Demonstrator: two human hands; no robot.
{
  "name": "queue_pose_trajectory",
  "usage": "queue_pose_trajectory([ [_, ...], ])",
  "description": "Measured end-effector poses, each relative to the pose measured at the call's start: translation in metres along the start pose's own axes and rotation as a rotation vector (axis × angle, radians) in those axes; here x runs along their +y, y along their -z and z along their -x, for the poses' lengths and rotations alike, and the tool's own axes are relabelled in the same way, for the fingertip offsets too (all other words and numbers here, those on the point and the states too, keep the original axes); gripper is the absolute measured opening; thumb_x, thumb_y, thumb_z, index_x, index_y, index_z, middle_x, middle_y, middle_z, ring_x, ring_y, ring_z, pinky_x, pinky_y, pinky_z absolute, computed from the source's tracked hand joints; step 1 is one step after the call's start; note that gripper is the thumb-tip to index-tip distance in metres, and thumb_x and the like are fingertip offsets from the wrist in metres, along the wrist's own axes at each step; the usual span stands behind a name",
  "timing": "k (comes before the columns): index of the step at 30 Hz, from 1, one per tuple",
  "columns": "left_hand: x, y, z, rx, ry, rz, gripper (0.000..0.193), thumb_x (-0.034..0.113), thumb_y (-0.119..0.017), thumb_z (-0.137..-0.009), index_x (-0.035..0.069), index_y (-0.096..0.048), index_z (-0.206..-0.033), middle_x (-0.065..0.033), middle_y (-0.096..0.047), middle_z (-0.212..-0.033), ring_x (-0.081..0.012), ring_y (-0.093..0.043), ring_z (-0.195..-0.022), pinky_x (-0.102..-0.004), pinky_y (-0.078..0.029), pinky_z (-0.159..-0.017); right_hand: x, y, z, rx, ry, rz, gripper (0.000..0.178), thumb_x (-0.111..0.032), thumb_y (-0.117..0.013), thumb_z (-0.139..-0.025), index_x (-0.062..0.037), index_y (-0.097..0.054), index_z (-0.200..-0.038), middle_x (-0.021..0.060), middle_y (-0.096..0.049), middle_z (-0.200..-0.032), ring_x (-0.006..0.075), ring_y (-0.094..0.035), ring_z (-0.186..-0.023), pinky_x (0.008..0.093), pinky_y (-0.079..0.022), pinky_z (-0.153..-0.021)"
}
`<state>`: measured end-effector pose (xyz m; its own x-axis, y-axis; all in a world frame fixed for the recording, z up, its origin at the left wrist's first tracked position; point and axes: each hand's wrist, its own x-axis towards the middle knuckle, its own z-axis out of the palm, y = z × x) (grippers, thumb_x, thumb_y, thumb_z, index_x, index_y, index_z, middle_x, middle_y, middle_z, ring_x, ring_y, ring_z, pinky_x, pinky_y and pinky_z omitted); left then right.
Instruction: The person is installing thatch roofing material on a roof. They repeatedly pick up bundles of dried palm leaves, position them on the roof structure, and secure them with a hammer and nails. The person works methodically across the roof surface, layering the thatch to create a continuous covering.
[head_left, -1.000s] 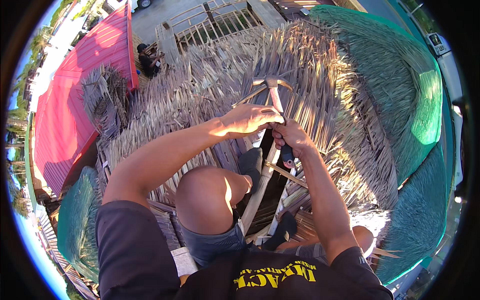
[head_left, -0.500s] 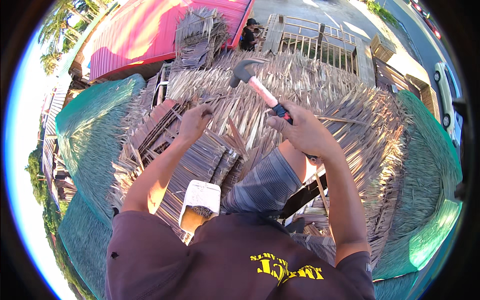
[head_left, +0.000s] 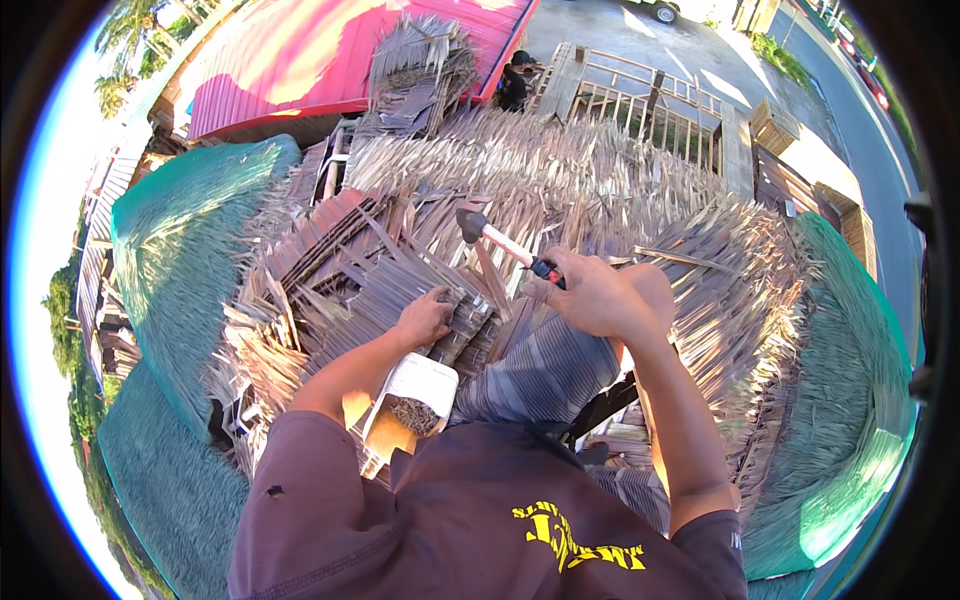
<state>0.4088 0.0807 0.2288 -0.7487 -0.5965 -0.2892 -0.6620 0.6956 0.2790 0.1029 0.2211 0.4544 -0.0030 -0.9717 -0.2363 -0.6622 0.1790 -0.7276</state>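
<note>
My right hand (head_left: 590, 292) is closed round the dark grip of a claw hammer (head_left: 508, 246). The hammer's pinkish-white shaft slopes up to the left, and its dark head hangs over the thatch. Lower and to the left, my left hand (head_left: 425, 318) rests at the edge of brown thatch panels (head_left: 372, 308). Its fingers are bent inward; whatever they pinch is too small or hidden to name. Just below that hand sits a cut white plastic container (head_left: 422, 380) with a heap of small nails (head_left: 412, 414) inside.
Layered dry thatch (head_left: 560, 165) slopes around me. Green netting covers thatch at the left (head_left: 200, 230) and right (head_left: 850, 400). Beyond stand a red metal roof (head_left: 300, 60), a bamboo fence (head_left: 650, 110) and a person in dark clothes (head_left: 513, 85). A road (head_left: 865, 130) runs at far right.
My left hand has come down from the air onto the thatch panels. The hammer has dropped lower, its head tilting down. The view has shifted slightly.
</note>
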Motion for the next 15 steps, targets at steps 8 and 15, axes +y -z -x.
queue_pose_trajectory([
  [8, 0.003, 0.023, -0.035, 0.135, -0.008, -0.062, 0.02, 0.01, -0.068, -0.078, 0.007, -0.064, -0.098, -0.0176, -0.059, -0.128, -0.042, -0.065, -0.104, -0.0481, -0.054, -0.087, 0.012, 0.001, 0.014, 0.052, -0.099, -0.063, 0.053, -0.047, -0.065, -0.094, 0.0003, -0.059, -0.116, 0.0229, -0.067, -0.084, 0.038, -0.067, -0.08, 0.0449, -0.05, -0.074],
  [15, 0.011, -0.001, -0.058, 0.064, 0.061, -0.038, 0.022, 0.007, -0.062, -0.084, 0.005, -0.065, -0.106, -0.0226, -0.064, -0.116, -0.0418, -0.066, -0.102, -0.0495, -0.054, -0.087, 0.005, -0.001, 0.015, 0.077, -0.114, -0.04, 0.048, -0.043, -0.066, -0.094, 0.003, -0.058, -0.107, 0.0269, -0.068, -0.087, 0.0442, -0.067, -0.083, 0.0486, -0.05, -0.074],
])
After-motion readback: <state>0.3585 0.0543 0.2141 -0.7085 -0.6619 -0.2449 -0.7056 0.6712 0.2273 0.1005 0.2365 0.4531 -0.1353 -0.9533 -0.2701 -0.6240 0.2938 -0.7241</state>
